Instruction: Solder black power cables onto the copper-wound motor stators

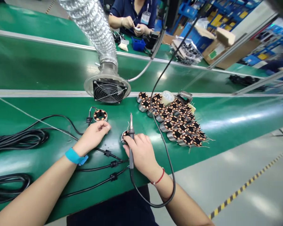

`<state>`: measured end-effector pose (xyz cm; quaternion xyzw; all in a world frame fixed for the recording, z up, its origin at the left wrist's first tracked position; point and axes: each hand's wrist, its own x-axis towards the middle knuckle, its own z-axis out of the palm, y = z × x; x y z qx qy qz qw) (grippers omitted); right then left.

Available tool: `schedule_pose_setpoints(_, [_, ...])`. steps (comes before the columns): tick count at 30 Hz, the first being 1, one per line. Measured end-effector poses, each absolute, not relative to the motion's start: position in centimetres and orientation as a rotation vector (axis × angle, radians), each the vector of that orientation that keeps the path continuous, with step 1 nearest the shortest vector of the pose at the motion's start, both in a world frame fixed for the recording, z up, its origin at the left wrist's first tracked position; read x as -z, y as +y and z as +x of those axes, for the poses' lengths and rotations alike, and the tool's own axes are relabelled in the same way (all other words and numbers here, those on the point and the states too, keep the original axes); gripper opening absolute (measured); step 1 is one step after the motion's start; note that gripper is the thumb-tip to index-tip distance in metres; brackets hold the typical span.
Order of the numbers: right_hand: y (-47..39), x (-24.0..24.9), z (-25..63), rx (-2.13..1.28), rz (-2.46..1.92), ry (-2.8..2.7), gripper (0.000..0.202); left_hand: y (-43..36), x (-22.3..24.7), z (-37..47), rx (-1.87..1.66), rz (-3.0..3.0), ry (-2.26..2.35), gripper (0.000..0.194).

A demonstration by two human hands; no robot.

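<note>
My left hand (94, 134), a blue band on its wrist, is closed with the fingertips curled together just in front of a copper-wound motor stator (100, 115). Whatever those fingers may pinch is hidden. That stator has wires running to a black cable on its left side. A soldering iron (131, 131) is gripped in my right hand (141, 153), its tip pointing up and away from me. Beneath the iron and the right fingers sits another stator (124, 137), partly covered. Several black cables with plugs or clips (113, 164) end between my forearms.
Rows of stators (174, 121) stand to the right, beside a metal holder (184, 96). A fume extractor with a fan grille (110, 91) hangs ahead. Coiled black cables (19, 139) lie left. The iron's cord loops across my right forearm. Across the bench a person (134, 18) handles small parts.
</note>
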<state>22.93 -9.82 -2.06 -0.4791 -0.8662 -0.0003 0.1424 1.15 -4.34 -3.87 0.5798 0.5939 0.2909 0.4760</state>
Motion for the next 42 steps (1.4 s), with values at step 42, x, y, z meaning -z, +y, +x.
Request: schedule_pose_setpoints(42, [-5.3, 3.6, 23.1, -0.81, -0.853, -2.431, 0.05, -4.3, 2.0, 0.6, -0.622, 0.988, 1.212, 0.037])
